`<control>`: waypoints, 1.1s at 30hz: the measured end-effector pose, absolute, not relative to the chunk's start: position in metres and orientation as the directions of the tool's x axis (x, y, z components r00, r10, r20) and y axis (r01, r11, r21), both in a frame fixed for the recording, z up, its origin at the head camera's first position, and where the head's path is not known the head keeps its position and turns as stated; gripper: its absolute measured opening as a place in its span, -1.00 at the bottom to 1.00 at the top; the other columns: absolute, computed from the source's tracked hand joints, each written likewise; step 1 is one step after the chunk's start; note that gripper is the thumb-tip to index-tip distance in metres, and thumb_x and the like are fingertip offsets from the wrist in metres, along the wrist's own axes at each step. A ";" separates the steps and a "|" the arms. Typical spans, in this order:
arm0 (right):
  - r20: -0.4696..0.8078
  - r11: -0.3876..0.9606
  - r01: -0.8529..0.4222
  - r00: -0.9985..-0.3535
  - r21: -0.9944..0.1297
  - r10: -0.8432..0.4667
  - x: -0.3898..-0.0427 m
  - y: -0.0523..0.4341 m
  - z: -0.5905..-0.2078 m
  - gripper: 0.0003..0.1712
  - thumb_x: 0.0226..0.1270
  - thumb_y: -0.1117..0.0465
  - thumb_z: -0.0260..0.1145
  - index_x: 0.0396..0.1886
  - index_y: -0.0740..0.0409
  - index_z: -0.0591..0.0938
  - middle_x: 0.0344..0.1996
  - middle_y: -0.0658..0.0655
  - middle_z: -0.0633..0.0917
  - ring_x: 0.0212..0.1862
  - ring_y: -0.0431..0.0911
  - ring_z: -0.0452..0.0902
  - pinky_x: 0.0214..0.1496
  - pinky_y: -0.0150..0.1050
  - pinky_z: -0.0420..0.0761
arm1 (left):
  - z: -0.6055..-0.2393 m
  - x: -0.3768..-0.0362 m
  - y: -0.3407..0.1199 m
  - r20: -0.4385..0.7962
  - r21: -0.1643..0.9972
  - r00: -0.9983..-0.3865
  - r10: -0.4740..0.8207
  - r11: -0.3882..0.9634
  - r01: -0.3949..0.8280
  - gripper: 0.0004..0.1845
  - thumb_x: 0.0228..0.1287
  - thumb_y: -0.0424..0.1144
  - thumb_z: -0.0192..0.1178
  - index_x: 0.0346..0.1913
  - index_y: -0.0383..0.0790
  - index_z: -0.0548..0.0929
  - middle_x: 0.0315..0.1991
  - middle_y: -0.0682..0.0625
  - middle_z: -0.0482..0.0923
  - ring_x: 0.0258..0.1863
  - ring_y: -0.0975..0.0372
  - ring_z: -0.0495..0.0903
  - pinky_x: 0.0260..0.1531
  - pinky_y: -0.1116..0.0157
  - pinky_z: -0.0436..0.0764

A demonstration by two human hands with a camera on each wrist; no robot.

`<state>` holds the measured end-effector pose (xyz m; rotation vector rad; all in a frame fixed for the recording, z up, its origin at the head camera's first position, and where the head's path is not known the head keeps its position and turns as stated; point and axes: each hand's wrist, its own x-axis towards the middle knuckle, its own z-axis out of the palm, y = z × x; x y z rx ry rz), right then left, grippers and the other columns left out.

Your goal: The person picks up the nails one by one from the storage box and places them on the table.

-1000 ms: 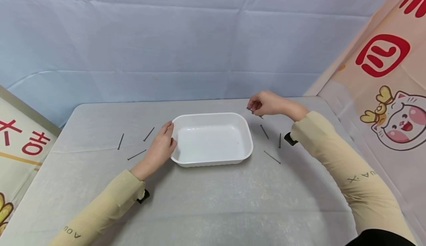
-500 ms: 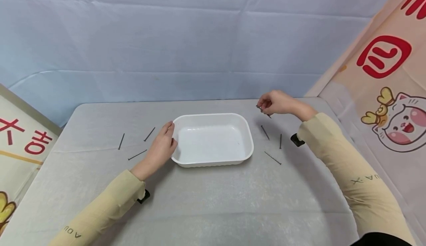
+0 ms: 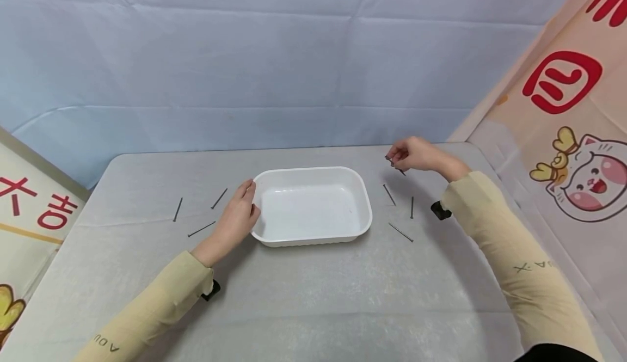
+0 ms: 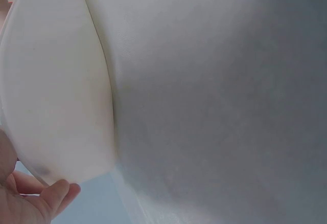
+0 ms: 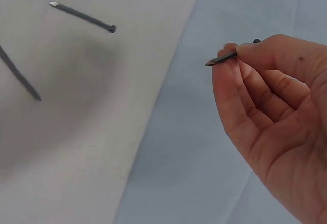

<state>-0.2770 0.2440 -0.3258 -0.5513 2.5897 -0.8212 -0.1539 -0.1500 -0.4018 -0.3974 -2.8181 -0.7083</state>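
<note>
From the head camera, the right hand [image 3: 416, 155] hangs above the grey cloth-covered table [image 3: 313, 307], its fingertips pinched together on a thin dark metal nail [image 3: 395, 165] that pokes down and out from the fingers. Just below and toward the person from that hand, three more loose dark nails [image 3: 400, 232] lie flat on the cloth, apart from one another. The left hand [image 3: 237, 218] rests against the near left corner of a white rectangular plastic tray [image 3: 364, 212], thumb and fingers curled at its rim; the tray sits between the two hands and nothing shows inside it. To the left of the left hand lie three further scattered dark nails [image 3: 201, 228]. Both beige sleeves carry small dark letters, too distorted to read with certainty. Red characters mark the boards at either side, and a cartoon cat is printed on the right one.

At the left wrist, the tray's white wall [image 4: 56, 96] fills the left part of the view against the grey cloth, with fingertips [image 4: 59, 196] at its lower edge.

At the right wrist, thumb and forefinger [image 5: 265, 55] pinch the nail [image 5: 220, 58], its pointed end sticking out leftward; two loose nails [image 5: 82, 16] lie on the cloth well off to the hand's left
</note>
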 end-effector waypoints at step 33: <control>-0.248 0.713 -0.081 -0.905 -0.697 -0.345 -0.290 0.289 -0.383 -0.63 0.11 0.29 0.20 -0.11 0.47 0.55 -0.45 0.16 0.64 -0.50 -0.19 0.54 -0.37 -0.26 0.58 | -0.402 -0.148 -0.148 0.248 0.429 -0.947 0.204 0.853 0.296 -0.46 0.14 -0.50 0.02 0.21 -0.63 0.25 0.24 -0.40 0.20 0.17 -0.09 0.34 -0.12 0.15 0.53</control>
